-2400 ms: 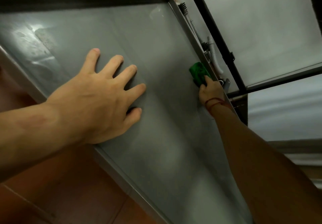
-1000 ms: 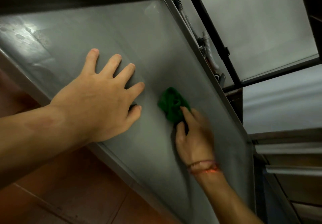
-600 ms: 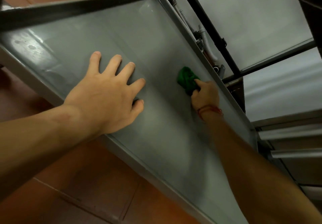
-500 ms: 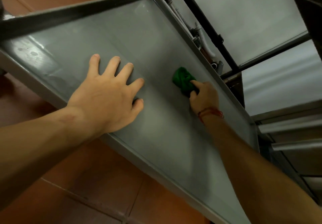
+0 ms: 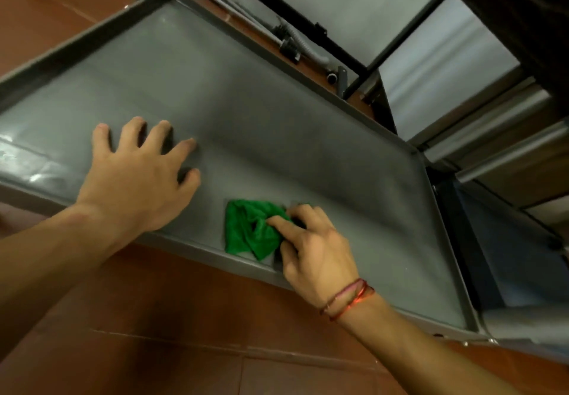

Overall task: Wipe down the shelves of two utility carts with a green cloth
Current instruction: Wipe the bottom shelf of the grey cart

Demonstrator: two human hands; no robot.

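- left hand (image 5: 138,179) flat, fingers spread on cart shelf (image 5: 277,124), likely steadying it
- right hand (image 5: 311,247) fingers curled, pinching bunched green cloth (image 5: 251,231) by near rim, to wipe

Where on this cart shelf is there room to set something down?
Bare: the far half of the shelf, beyond the left hand, and the right end past the right hand. Crowded: the near edge, with both hands and the green cloth.

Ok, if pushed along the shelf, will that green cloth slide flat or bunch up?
Likely floppy: the green cloth lies crumpled in folds under the right hand, so it may bunch. It probably slides easily: the cart shelf looks smooth.
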